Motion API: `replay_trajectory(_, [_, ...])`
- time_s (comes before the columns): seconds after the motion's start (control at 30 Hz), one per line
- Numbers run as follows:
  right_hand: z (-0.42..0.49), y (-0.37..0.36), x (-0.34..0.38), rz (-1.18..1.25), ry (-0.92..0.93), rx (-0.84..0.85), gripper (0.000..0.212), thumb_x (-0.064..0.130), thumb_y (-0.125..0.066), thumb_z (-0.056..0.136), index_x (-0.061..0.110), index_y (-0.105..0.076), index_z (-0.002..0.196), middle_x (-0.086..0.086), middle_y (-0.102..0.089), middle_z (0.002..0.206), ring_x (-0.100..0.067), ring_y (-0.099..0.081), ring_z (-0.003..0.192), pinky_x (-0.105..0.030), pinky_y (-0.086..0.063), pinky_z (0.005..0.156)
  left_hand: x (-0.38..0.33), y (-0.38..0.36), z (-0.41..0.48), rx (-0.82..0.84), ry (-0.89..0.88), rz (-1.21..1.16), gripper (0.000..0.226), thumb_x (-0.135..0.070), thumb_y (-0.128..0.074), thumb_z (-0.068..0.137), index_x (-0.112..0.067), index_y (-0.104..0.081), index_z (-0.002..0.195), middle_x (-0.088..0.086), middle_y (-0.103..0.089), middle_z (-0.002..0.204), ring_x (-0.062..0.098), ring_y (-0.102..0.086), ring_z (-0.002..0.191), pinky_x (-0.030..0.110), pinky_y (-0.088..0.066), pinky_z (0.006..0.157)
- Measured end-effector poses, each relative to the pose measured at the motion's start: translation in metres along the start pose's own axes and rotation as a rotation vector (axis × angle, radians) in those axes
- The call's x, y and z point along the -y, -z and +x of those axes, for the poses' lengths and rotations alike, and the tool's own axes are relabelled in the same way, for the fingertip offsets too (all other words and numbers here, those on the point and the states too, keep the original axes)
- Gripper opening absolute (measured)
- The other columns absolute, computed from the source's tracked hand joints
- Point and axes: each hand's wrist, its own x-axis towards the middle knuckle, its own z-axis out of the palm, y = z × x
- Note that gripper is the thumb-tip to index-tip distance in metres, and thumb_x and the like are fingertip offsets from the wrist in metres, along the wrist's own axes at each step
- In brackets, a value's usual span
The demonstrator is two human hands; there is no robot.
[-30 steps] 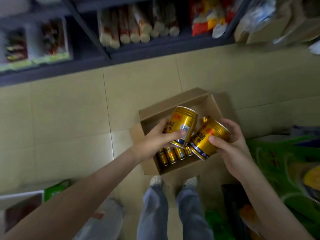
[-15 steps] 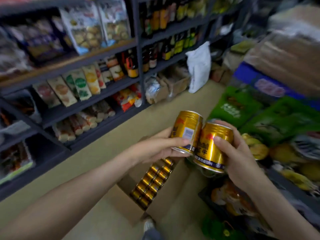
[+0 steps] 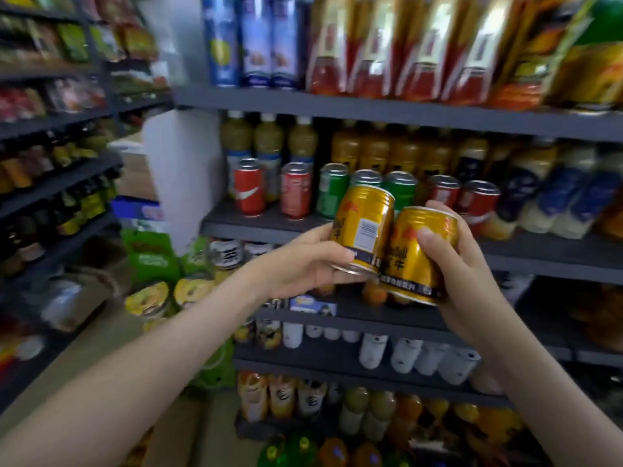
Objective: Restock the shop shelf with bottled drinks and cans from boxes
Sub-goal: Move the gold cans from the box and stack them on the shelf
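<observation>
Gold left can (image 3: 364, 227) in the left hand (image 3: 300, 264) and gold right can (image 3: 421, 254) in the right hand (image 3: 472, 274), both gripped firmly, are held just before the shelf (image 3: 256, 227), likely to go there.

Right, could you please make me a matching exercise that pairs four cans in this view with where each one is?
Things:
1. gold can showing a barcode
2. second gold can
3. red can with white swoosh
4. green can

Places:
A. leftmost in the can row on the shelf
B. gripped by the right hand
C. on that shelf, directly right of two red cans
D. gripped by the left hand

Pairs: 1-D, 2-B, 3-A, 4-C.
</observation>
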Motion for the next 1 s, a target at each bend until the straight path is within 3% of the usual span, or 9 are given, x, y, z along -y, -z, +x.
replay_trajectory(0.13, [-0.001, 0.077, 0.042, -0.046, 0.093, -0.104, 0.066, 0.036, -0.064, 0.071, 0.033, -0.041, 0.134, -0.001, -0.06, 0.12, -0.018, -0.069, 0.096, -0.038, -0.059, 0.072, -0.01, -0.077, 0.071, 0.004, -0.029, 0.037, 0.045, -0.006, -0.055, 0.077, -0.006, -0.052, 0.122, 0.011, -0.07, 0.108, 0.023, -0.067, 0.097, 0.039, -0.056, 0.087])
replay_trajectory(0.23, [0.001, 0.122, 0.065, -0.079, 0.153, -0.184, 0.062, 0.034, -0.065, 0.077, 0.034, -0.04, 0.134, 0.0, -0.058, 0.121, -0.019, -0.067, 0.098, -0.042, -0.059, 0.077, -0.016, -0.118, 0.115, 0.02, -0.055, 0.086, 0.053, -0.01, -0.06, 0.076, -0.004, -0.049, 0.128, 0.014, -0.066, 0.114, 0.027, -0.065, 0.103, 0.042, -0.054, 0.09])
replay_trajectory(0.33, [0.01, 0.159, 0.085, -0.16, 0.236, -0.241, 0.058, 0.031, -0.067, 0.083, 0.039, -0.039, 0.134, 0.002, -0.057, 0.121, -0.017, -0.066, 0.1, -0.039, -0.059, 0.078, -0.025, -0.152, 0.152, 0.028, -0.118, 0.156, 0.047, -0.008, -0.072, 0.072, -0.009, -0.054, 0.116, 0.007, -0.072, 0.104, 0.022, -0.068, 0.097, 0.04, -0.056, 0.085])
replay_trajectory(0.4, [0.02, 0.179, 0.099, -0.194, 0.29, -0.255, 0.057, 0.027, -0.068, 0.084, 0.041, -0.041, 0.132, 0.005, -0.06, 0.114, -0.014, -0.068, 0.097, -0.034, -0.058, 0.077, -0.033, -0.166, 0.173, 0.005, -0.172, 0.2, 0.053, -0.011, -0.077, 0.068, -0.01, -0.054, 0.116, 0.004, -0.073, 0.097, 0.019, -0.07, 0.089, 0.036, -0.057, 0.076])
replay_trajectory(0.53, [0.048, 0.217, 0.137, -0.278, 0.449, -0.255, 0.059, 0.026, -0.071, 0.079, 0.037, -0.044, 0.13, 0.003, -0.062, 0.119, -0.011, -0.067, 0.101, -0.031, -0.057, 0.08, -0.057, -0.183, 0.217, -0.059, -0.335, 0.357, 0.077, -0.028, -0.082, 0.058, -0.014, -0.05, 0.127, 0.003, -0.069, 0.11, 0.018, -0.068, 0.098, 0.037, -0.054, 0.084])
replay_trajectory(0.7, [0.098, 0.259, 0.18, -0.31, 0.593, -0.299, 0.056, 0.017, -0.07, 0.084, 0.031, -0.044, 0.132, 0.004, -0.06, 0.118, -0.007, -0.066, 0.099, -0.024, -0.056, 0.075, -0.093, -0.197, 0.261, -0.179, -0.522, 0.529, 0.09, -0.038, -0.09, 0.047, -0.023, -0.048, 0.126, -0.005, -0.066, 0.115, 0.01, -0.065, 0.102, 0.03, -0.05, 0.087])
replay_trajectory(0.8, [0.134, 0.278, 0.192, -0.37, 0.599, -0.272, 0.058, 0.02, -0.072, 0.082, 0.03, -0.042, 0.131, 0.005, -0.058, 0.117, -0.004, -0.065, 0.095, -0.021, -0.056, 0.073, -0.107, -0.206, 0.28, -0.272, -0.552, 0.58, 0.09, -0.04, -0.089, 0.05, -0.027, -0.045, 0.126, -0.01, -0.063, 0.114, 0.007, -0.061, 0.103, 0.028, -0.048, 0.088])
replay_trajectory(0.93, [0.189, 0.312, 0.194, -0.51, 0.547, -0.29, 0.065, 0.033, -0.078, 0.076, 0.032, -0.04, 0.128, -0.005, -0.05, 0.127, -0.018, -0.059, 0.107, -0.036, -0.056, 0.086, -0.107, -0.218, 0.3, -0.369, -0.583, 0.605, 0.094, -0.041, -0.091, 0.048, -0.026, -0.044, 0.127, -0.012, -0.061, 0.113, 0.003, -0.059, 0.102, 0.026, -0.048, 0.087])
replay_trajectory(1.0, [0.211, 0.325, 0.197, -0.568, 0.539, -0.259, 0.066, 0.033, -0.08, 0.074, 0.029, -0.039, 0.127, -0.008, -0.046, 0.128, -0.021, -0.056, 0.108, -0.035, -0.054, 0.089, -0.103, -0.225, 0.308, -0.425, -0.585, 0.58, 0.09, -0.041, -0.086, 0.048, -0.027, -0.041, 0.125, -0.015, -0.059, 0.11, 0.0, -0.057, 0.1, 0.024, -0.046, 0.086])
